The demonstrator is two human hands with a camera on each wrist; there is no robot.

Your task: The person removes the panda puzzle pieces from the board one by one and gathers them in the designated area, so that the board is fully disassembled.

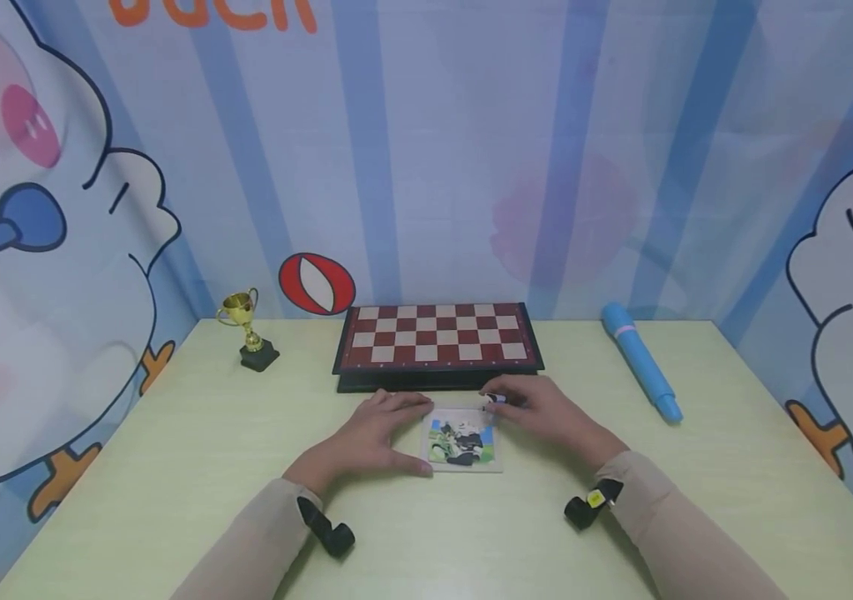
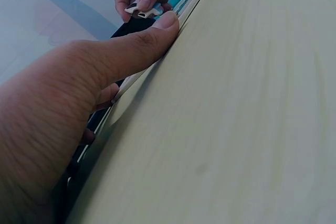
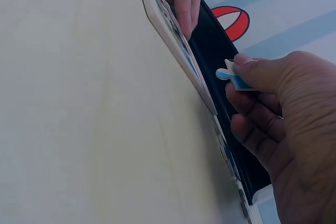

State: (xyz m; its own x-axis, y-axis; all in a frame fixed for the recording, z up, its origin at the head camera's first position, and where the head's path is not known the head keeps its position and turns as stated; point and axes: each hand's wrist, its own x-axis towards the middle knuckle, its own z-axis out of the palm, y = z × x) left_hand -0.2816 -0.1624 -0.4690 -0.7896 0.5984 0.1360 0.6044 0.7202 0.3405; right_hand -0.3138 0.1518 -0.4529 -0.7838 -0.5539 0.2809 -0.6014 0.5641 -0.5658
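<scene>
- The puzzle tray [image 1: 464, 468], nearest the person in the middle of the tabletop [image 1: 157, 483], carries a part-filled picture [image 1: 460, 442]; a bare strip runs along its far side. Whether its left edge is lifted a little, I cannot tell.
- The left hand [image 1: 370, 437] spans the tray's left edge, thumb at the near corner and fingers at the far one. Its grip is unclenched, the digits fairly straight and touching, likely to keep the tray from sliding.
- The right hand [image 1: 539, 408] is at the tray's far right corner, its grip pinching a blue-and-white puzzle piece [image 3: 229, 74] between thumb and fingertips. Held by one end, the piece leaves its knob free, which probably helps in turning and aligning it.
- Just behind the tray sits a red-and-white chessboard [image 1: 437, 337]; a gold trophy [image 1: 252, 340] stands behind and left of it, a blue stick-shaped object [image 1: 642, 362] lies behind and right. All three seem set back to leave working room.
- The tabletop is pale, faintly wood-grained; beyond the tray hangs a blue striped backdrop [image 1: 449, 167] printed with cartoon birds.
</scene>
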